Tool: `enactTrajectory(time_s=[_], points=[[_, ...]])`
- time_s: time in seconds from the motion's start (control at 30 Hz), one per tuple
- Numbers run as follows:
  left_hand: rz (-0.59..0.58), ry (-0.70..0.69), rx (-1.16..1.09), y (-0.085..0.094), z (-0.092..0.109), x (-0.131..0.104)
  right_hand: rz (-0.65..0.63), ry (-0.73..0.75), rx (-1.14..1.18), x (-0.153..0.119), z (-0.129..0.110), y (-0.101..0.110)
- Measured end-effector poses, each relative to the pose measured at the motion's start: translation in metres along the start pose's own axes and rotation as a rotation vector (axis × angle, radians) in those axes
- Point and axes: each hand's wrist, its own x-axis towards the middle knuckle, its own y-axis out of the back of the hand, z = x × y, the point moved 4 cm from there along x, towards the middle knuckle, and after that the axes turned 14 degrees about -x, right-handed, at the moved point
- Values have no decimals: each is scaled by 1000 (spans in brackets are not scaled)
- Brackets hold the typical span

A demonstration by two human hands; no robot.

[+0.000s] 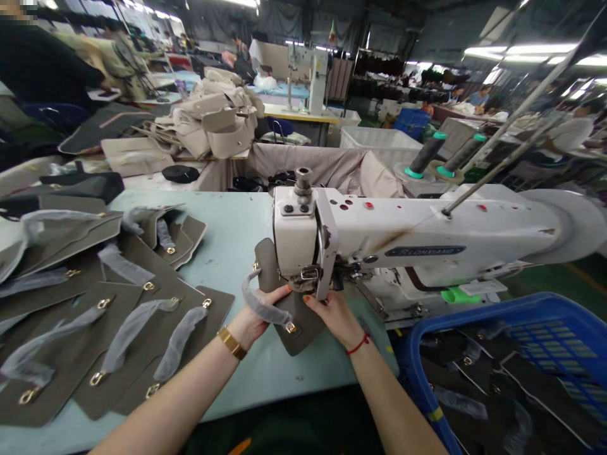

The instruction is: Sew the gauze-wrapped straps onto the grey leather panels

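Observation:
A dark grey bag panel [303,325] lies under the head of a white sewing machine [296,237]. Attached to it by gold clasps is a strap handle [265,303] in cloudy plastic wrap. My left hand [258,316] grips the panel on its left side, thumb on top, with the handle looping across it. Beside the presser area, my right hand [336,319] holds the panel's right edge, fingertips close to the machine's foot. The needle itself is hidden by the machine head and my fingers.
Several similar panels with wrapped handles [137,344] overlap on the left of the pale blue table [227,215]. A blue basket [417,354] holding more panels stands at the right. Beige pieces [225,126] are heaped behind; thread cones [427,155] stand behind the machine.

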Motion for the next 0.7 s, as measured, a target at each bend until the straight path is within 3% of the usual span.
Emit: enactTrajectory(time_s=[0.13, 0.43, 0.7], points=[[-97, 64, 86, 4, 10, 12, -81, 22, -19, -4, 3, -14], [-187, 130, 103, 2, 31, 30, 44, -24, 32, -7, 7, -30], [-190, 182, 83, -2, 41, 47, 83, -61, 61, -7, 7, -40]])
